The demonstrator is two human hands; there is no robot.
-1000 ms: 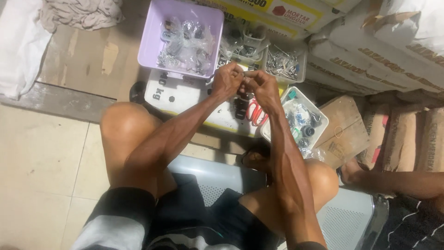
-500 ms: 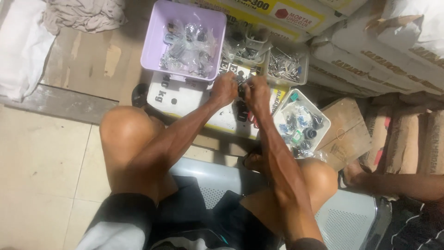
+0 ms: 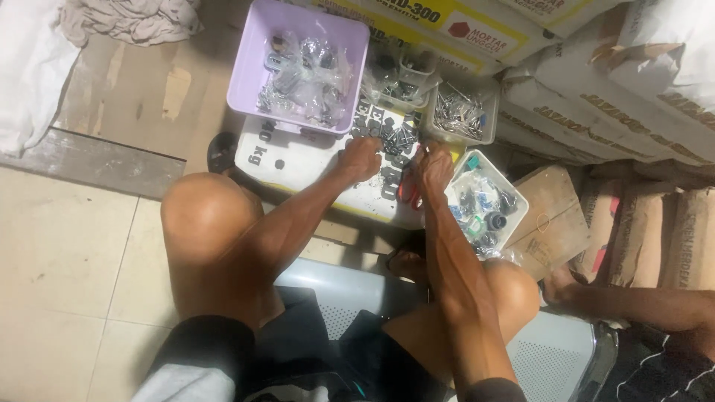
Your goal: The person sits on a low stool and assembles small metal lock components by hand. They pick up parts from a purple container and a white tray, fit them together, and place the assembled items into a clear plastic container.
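Head view: left hand (image 3: 363,158), right hand (image 3: 434,165) over small dark metal fasteners (image 3: 393,138), white sack (image 3: 313,160).

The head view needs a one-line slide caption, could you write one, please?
Both hands, left hand and right hand, rest on a white sack among a lilac plastic tub and small clear trays of hardware.

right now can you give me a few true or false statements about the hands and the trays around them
1. The lilac tray sits beyond the left hand. True.
2. The right hand is inside the lilac tray. False: it rests on the white sack, beside the white tray.
3. The two hands are clasped together. False: they are apart.
4. Red-handled pliers lie by the right hand. True.
5. The clear tub is empty. False: it holds metal pieces.
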